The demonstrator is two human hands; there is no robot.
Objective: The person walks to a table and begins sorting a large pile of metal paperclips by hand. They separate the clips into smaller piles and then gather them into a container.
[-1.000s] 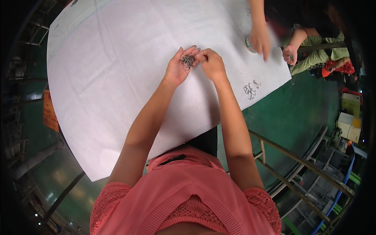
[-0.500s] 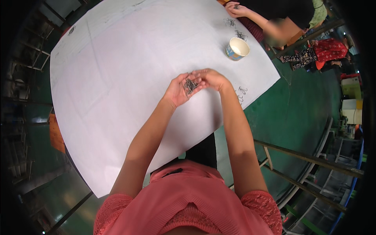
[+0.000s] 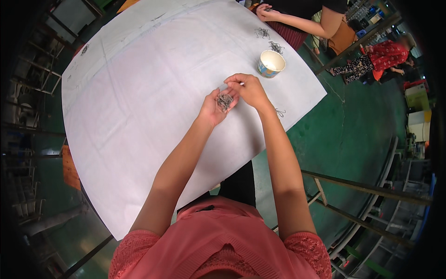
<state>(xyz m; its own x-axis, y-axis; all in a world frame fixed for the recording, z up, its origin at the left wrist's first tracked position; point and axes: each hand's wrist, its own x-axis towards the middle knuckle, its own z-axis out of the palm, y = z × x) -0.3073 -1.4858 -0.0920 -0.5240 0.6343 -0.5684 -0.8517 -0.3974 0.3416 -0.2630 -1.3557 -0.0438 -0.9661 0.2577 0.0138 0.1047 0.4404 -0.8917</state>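
Observation:
My left hand (image 3: 213, 111) is palm up over the table, cupped around a clump of thin grey wire-like pieces (image 3: 224, 102). Just above its fingertips is my right hand (image 3: 251, 91), its thumb and forefinger pinched together. Whatever may be between those fingers is too small to make out. A few more wire-like pieces (image 3: 279, 113) lie on the table beside my right forearm, partly hidden by it.
A white paper cup (image 3: 271, 64) with a blue pattern stands beyond my right hand on the white-covered table (image 3: 134, 111). Small wire piles (image 3: 276, 47) lie behind it. Another person's hand (image 3: 267, 13) is at the far edge. Someone in red (image 3: 388, 53) stands farther right.
My right hand has lifted from the clump, its fingers drawn into a pinch above my left fingertips. The view has shifted slightly, uncovering less of the pile by my right forearm.

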